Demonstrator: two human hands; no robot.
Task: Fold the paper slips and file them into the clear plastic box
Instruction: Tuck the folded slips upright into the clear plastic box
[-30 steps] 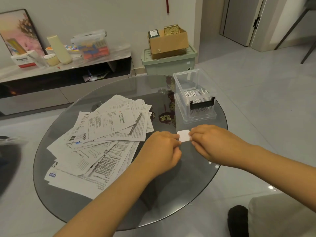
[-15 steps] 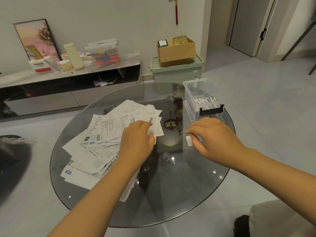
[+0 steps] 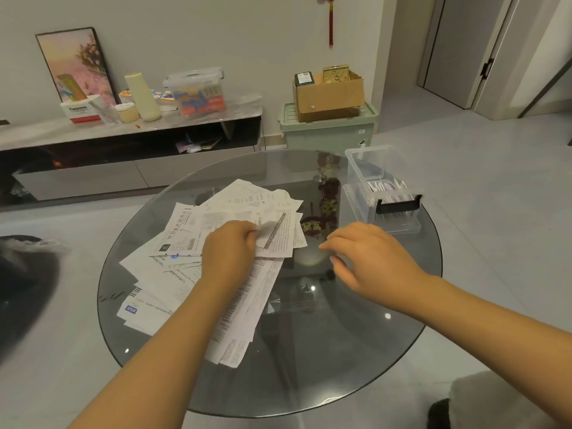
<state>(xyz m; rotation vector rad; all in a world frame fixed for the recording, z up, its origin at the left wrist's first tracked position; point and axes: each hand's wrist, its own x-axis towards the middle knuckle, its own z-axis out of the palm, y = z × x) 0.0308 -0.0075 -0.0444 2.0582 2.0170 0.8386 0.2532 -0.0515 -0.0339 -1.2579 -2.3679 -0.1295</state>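
Note:
A loose pile of printed paper slips [image 3: 182,239] covers the left half of the round glass table [image 3: 325,366]. My left hand [image 3: 230,253] rests on the pile, its fingers pinched on the edge of the top paper slip [image 3: 280,235]. My right hand [image 3: 370,258] hovers palm down over bare glass to the right of the pile, fingers apart and nothing visible in it. The clear plastic box [image 3: 356,168] stands open at the table's far right edge, just beyond my right hand. Several small folded slips [image 3: 385,187] stand inside it behind a black latch [image 3: 397,206].
A dark red and gold ornament [image 3: 322,212] shows through the glass between pile and box. Beyond the table are a low cabinet [image 3: 133,131] with bottles and containers, and a green bin [image 3: 328,131] bearing a cardboard box. A white cushion [image 3: 507,400] sits at bottom right.
The small folded slip held between both hands a second ago is gone from my right hand. My left hand moved left onto the pile and took hold of the top slip.

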